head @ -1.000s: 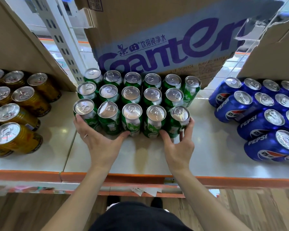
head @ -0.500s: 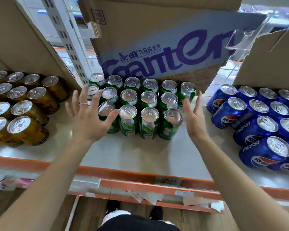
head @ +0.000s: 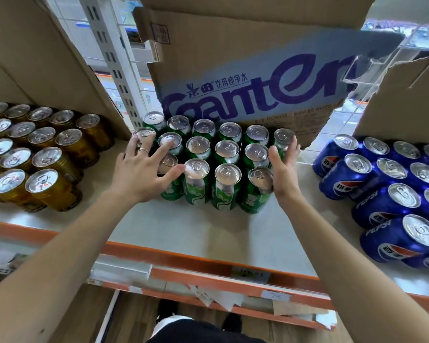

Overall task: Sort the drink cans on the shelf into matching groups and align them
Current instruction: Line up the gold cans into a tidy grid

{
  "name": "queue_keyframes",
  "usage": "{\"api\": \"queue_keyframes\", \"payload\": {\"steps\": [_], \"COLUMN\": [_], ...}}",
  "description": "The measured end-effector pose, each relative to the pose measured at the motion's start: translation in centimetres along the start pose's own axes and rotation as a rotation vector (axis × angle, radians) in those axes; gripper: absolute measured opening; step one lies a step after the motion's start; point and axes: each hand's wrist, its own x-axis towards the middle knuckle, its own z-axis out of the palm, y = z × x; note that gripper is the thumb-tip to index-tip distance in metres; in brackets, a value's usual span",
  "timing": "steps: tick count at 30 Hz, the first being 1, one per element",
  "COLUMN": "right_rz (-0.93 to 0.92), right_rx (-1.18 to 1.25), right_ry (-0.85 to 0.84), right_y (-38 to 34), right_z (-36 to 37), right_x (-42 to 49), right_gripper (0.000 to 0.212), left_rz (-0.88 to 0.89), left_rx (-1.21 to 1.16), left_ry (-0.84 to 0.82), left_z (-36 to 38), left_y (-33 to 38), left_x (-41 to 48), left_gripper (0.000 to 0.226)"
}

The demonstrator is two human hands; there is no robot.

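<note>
Looking down at a block of slim green aluminium cans with silver lids, three rows deep, parked midway along the pale shelf board, right in front of a big brown cardboard box. Left hand spread wide with straight fingers, resting across the lids on the block's left side, thumb touching a front-row rim. Right hand flat, fingers straight, pressed against the right flank. Not gripping anything with either, just bracketing the pack.

Guessing at the risks here. Squeeze harder on one side and probably topple one of those tall front cans, most likely the rightmost, which looks a bit tilted (might just be the lens). Shove too far left and bump the stubby amber cans with silver lids; too far right, the dark blue cans. Drag forward carelessly and maybe send one past the orange front edge.

Readable stuff: "Ganten" in purple on the box's blue band, with small Chinese characters above. "PEPSI" on the blue ones. Little paper tag under the edge, seemingly "7元". Can't make out the green label.
</note>
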Motion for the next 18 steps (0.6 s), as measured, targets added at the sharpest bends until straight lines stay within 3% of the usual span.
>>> {"api": "queue_keyframes", "payload": {"steps": [4, 10, 14, 18], "right_rz": [-0.077, -0.434, -0.496, -0.549], "right_rx": [-0.164, -0.593, -0.835, -0.895], "right_ry": [0.001, -0.121, -0.256, -0.307], "right_y": [-0.1, -2.8, -4.6, -6.3], "right_z": [-1.3, -2.5, -1.6, 0.3], "right_x": [-0.5, -1.5, -2.1, -3.7], "right_gripper": [0.071, 0.066, 0.071, 0.071], "left_rz": [0.025, 0.151, 0.165, 0.142], "left_rx": [0.013, 0.023, 0.013, 0.015], "left_ry": [-0.012, 0.058, 0.073, 0.094], "left_z": [-0.9, -2.1, -2.9, -3.5], "left_y": [0.7, 2.5, 3.1, 2.8], "left_x": [-0.5, -0.6, -1.0, -2.6], "left_gripper": [0.088, 0.080, 0.081, 0.076]}}
